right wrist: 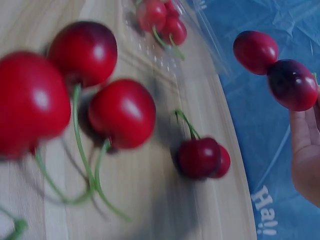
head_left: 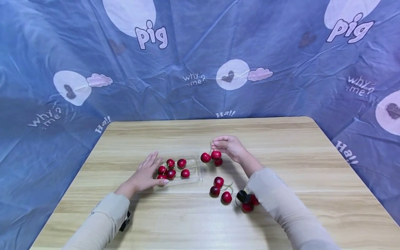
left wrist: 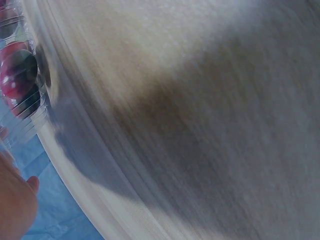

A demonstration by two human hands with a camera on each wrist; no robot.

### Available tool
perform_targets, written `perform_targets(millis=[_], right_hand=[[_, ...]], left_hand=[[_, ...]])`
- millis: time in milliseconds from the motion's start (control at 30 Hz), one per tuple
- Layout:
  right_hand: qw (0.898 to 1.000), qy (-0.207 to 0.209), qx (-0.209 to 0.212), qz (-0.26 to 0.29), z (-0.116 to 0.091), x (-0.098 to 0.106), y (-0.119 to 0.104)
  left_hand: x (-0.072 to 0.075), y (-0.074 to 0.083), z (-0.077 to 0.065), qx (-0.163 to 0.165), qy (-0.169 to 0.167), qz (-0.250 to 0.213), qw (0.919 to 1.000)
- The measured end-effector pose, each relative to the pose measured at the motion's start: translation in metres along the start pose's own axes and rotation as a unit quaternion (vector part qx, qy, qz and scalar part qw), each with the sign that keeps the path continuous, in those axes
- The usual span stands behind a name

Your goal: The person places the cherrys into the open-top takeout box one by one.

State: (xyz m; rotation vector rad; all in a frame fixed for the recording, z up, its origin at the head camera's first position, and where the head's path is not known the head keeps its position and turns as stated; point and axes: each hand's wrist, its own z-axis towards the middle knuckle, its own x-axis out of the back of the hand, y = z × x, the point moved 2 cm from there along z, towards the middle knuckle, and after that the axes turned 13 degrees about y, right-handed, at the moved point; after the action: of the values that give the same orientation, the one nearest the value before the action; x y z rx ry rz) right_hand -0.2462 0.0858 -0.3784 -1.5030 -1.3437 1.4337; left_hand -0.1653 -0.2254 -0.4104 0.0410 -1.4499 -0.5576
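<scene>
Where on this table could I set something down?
The table is bare right of the right sleeve, along the far edge behind the tray, and in front between the left sleeve and the three loose cherries. It's crowded from the left hand, at the tray, to the right hand and its held cherries, plus the cherries by the right sleeve.

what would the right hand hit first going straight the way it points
Likely the right end of the clear tray, though depth is unclear and the right hand might pass above it.
</scene>
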Motion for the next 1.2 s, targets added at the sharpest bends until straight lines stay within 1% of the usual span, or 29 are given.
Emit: perform_targets(millis=[200,533,733,1000,1200], right_hand=[[1.000,-0.002,-0.004,0.012,0.001,-0.018,0.005],[1.000,0.002,-0.010,0.014,0.004,-0.039,0.018],[1.000,-0.009,-0.013,-0.005,0.005,-0.050,0.026],[0.999,-0.022,-0.018,-0.031,0.002,-0.057,0.033],[0.997,-0.040,-0.017,-0.070,0.001,-0.064,0.038]], left_hand=[[0.000,0.000,0.000,-0.001,0.002,0.006,1.0000],[-0.002,0.001,-0.001,-0.001,0.001,0.006,1.0000],[-0.001,0.001,0.000,0.000,0.003,0.005,1.0000],[-0.002,0.002,-0.003,0.003,0.002,0.005,1.0000],[-0.002,0.005,-0.004,0.003,0.003,0.006,1.0000]])
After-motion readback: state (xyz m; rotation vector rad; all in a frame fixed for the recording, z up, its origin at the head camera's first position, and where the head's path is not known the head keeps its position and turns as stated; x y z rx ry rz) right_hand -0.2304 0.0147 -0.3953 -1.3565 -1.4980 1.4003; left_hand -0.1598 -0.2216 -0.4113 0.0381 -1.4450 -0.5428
